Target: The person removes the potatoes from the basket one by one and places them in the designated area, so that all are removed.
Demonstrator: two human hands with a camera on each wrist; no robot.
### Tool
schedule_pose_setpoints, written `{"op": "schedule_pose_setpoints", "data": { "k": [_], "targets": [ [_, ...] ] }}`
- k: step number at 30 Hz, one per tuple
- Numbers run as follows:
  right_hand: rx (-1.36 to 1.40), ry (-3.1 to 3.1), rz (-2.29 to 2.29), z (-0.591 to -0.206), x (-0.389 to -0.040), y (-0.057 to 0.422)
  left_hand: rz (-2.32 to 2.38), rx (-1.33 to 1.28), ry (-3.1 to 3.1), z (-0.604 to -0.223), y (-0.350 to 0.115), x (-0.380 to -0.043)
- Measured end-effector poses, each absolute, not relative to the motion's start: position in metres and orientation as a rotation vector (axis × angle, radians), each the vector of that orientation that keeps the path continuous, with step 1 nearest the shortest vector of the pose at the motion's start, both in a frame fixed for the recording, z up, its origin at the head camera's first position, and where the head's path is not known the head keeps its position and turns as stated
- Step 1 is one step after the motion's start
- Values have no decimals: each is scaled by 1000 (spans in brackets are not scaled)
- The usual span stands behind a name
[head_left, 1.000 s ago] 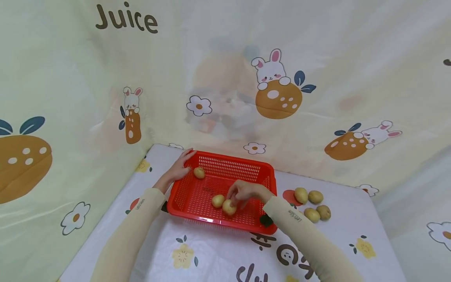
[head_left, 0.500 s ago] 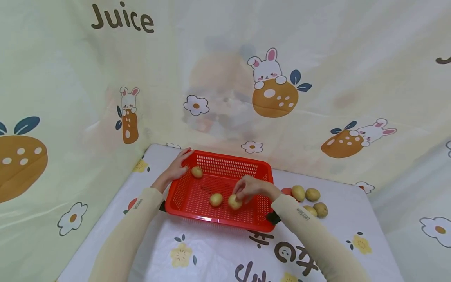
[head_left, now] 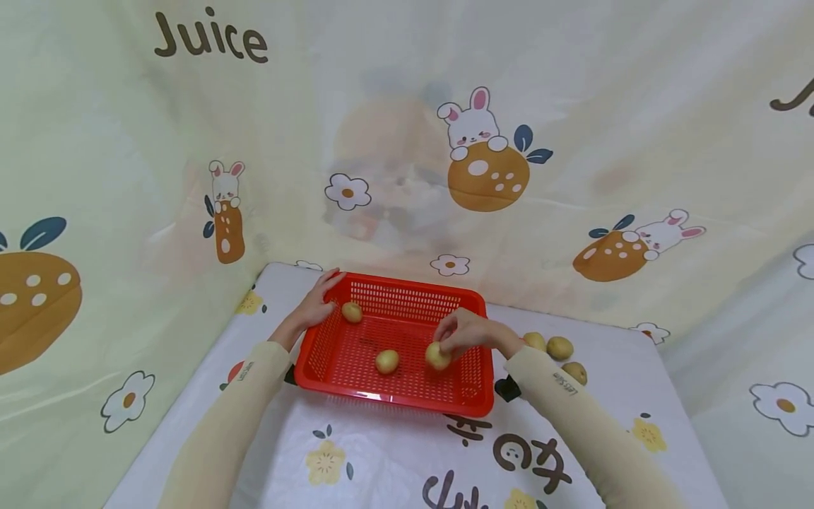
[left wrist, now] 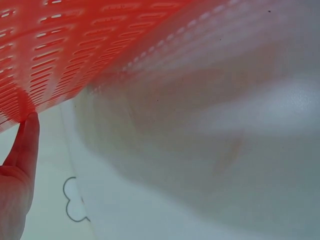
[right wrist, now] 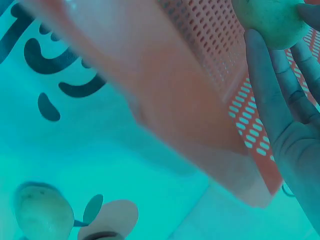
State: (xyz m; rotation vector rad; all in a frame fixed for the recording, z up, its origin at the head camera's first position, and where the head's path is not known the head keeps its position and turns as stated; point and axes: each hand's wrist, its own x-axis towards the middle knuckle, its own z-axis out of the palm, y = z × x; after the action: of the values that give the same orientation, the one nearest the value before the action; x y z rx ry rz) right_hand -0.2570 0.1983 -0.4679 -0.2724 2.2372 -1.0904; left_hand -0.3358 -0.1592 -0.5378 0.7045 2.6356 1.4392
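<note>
Three potatoes lay inside the red basket [head_left: 356, 353] near the centre of the head view: one [head_left: 351, 312] at its upper left corner, one [head_left: 386, 361] in the middle of the floor, and a third [head_left: 437, 355] toward the right side, under the right hand [head_left: 467, 331]. That hand's fingers were curled over the third potato and pinched it at the tips; the right wrist view showed the same potato [right wrist: 272, 20] at the top right of the frame against the fingertips [right wrist: 262, 65], above the basket's mesh [right wrist: 210, 45]. The left hand [head_left: 316, 305] rested on the basket's upper left rim with its fingers laid fairly straight, and in the left wrist view one finger [left wrist: 27, 145] touched the mesh wall [left wrist: 45, 55] at the left edge. Right of the basket, on the printed cloth [head_left: 381, 459], more potatoes [head_left: 559, 348] sat close together, partly hidden behind the right sleeve [head_left: 572, 417]. One of them [right wrist: 40, 212] appeared at the lower left of the right wrist view.
</note>
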Motion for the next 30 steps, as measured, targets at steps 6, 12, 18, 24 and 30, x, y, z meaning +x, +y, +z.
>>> {"op": "schedule_pose_setpoints", "data": {
  "k": [6,12,18,24,30],
  "targets": [
    [-228,2250,-1103,-464,-256,210,1487,737,2621,-539,-161,-332],
    [-200,2257,-1100,-456,-243,234,1555,818,2556,-546,-164,-327],
    [-231,2264,-1122,-442,-236,262,1506,718,2587,-545,-161,-333],
    [-116,2260,-1124,-437,-230,289,1423,696,2627,-540,-159,-335],
    [-225,2265,-1100,-441,-225,320,1444,666,2613,-538,-159,-336]
  ]
}}
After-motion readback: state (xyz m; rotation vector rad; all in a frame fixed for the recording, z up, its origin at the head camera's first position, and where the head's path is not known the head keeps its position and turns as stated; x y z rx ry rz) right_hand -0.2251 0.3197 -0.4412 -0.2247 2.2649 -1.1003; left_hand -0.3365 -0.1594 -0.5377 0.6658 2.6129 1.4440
